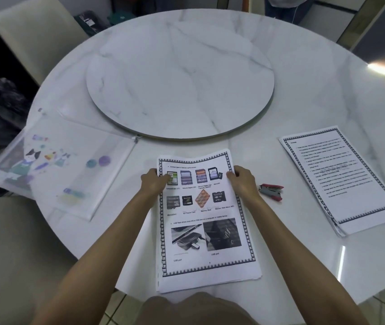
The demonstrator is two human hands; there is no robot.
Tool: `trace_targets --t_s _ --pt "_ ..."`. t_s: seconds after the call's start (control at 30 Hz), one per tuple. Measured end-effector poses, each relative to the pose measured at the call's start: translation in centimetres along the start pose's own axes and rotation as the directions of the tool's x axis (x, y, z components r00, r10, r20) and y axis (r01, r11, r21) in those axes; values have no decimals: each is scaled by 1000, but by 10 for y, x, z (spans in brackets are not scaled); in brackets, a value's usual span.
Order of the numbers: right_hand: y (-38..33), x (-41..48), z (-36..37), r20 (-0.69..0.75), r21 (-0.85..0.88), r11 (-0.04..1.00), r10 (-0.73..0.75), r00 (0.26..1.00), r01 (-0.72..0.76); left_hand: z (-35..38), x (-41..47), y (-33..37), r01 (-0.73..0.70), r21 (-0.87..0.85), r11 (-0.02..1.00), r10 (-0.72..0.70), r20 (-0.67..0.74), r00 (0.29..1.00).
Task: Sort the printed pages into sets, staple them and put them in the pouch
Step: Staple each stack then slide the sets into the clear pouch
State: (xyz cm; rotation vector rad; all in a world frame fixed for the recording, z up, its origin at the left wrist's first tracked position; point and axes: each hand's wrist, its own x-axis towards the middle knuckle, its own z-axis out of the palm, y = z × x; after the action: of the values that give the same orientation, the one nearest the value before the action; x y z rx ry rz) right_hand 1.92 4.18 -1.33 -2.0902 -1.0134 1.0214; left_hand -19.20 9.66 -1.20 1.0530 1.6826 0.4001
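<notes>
I am seated at a round white marble table [280,85] with a raised round turntable [179,76] of the same stone at its centre. Directly in front of me lies a stack of printed pages [206,233], its near edge close to the table's rim. The top sheet carries a patterned border, two rows of small colour pictures of memory cards with captions, and two larger photographs lower down, labelled as USB ports.

My left hand [153,180] grips the left edge of the stack near the top, thumb on the printed face, fingers tucked under. My right hand [241,178] grips the right edge at matching height, likewise closed on the paper. The far end of the top sheets is lifted and bowed between the two hands; the near end lies flat on the table.

To my right, well apart from the stack I hold, a second pile of pages [343,179] lies flat and angled, its top sheet bordered and filled with text too small to read. Between the two piles, just beside my right wrist, rests a red and grey stapler [271,192], untouched.

To my left lies the translucent zip pouch [53,165], flat on the table and overhanging its left edge, printed with cartoon figures. Whether its zip is open, I cannot tell.
</notes>
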Motion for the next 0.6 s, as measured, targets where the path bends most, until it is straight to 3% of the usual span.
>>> trace_targets --t_s 0.17,0.27,0.43,0.6 --pt "6 -16 -14 -69 123 987 -100 993 108 0 -26 5 -6 -282 959 41 117 992" --pt "1 -25 -27 -188 172 962 -180 966 213 0 -52 34 -169 -277 946 201 90 976" --pt "-36 -44 -52 -359 295 859 -307 881 419 -4 -95 87 -572 -229 787 554 -144 820" --pt "-74 -73 -74 -486 292 721 -455 746 629 -15 -126 102 -739 -247 627 679 -292 673"
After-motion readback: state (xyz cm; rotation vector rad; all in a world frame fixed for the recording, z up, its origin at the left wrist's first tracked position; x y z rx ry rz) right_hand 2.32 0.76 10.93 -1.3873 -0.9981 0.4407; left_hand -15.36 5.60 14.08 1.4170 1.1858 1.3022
